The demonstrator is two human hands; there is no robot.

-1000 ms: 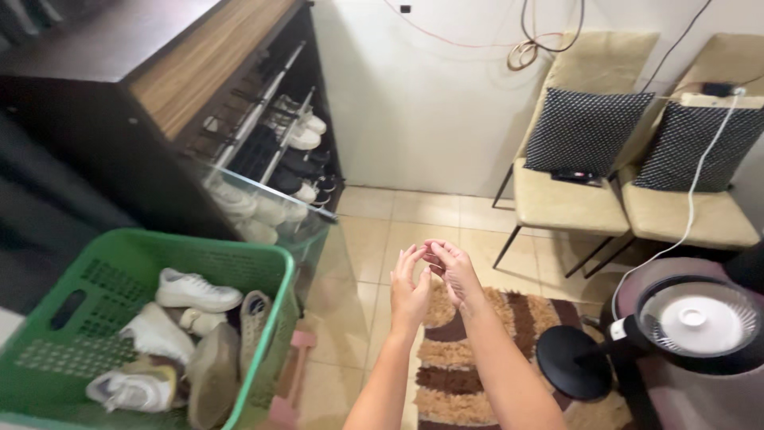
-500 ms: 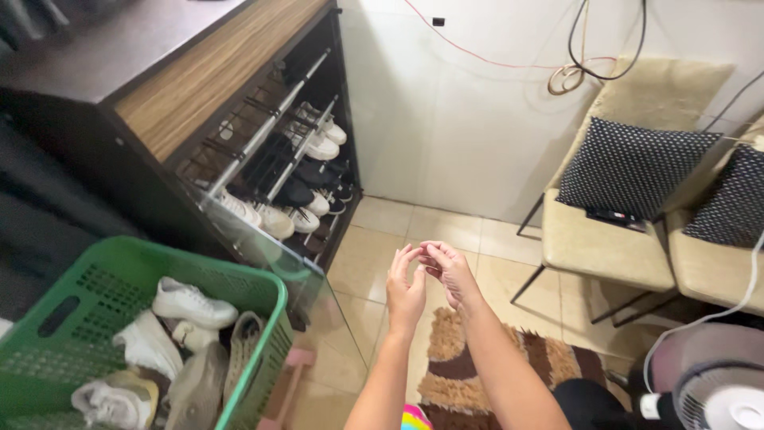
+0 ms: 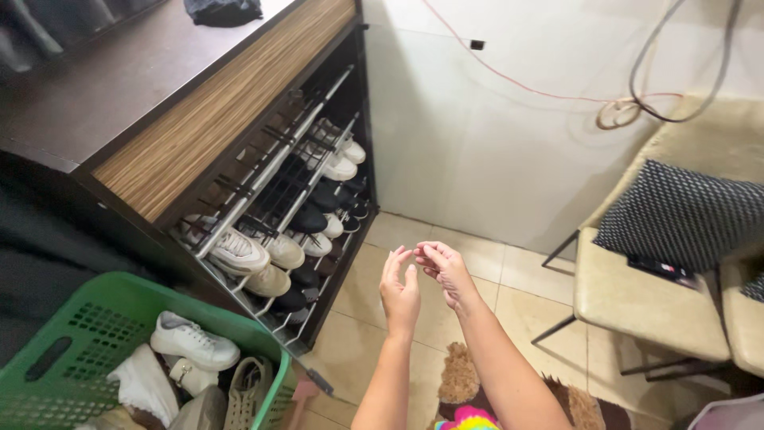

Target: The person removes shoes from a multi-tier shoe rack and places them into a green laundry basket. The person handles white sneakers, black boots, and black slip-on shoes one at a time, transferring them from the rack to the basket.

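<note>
My left hand (image 3: 399, 290) and my right hand (image 3: 442, 271) are raised together over the tiled floor, fingertips close, holding nothing that I can see. To their left stands a dark shoe cabinet (image 3: 183, 151) with a wood-grain front, its racks filled with several pairs of shoes (image 3: 270, 247). At the lower left a green plastic basket (image 3: 76, 350) holds white sneakers (image 3: 193, 341) and other shoes.
A beige chair (image 3: 649, 295) with a dotted black cushion (image 3: 684, 211) stands at the right against the white wall. Cables (image 3: 629, 107) hang on that wall. A brown shaggy rug (image 3: 469, 382) lies below my arms.
The view has swung left and up: the shoe cabinet now fills more of the frame, and the fan and second chair have dropped out. My hands stay together, barely moved.
</note>
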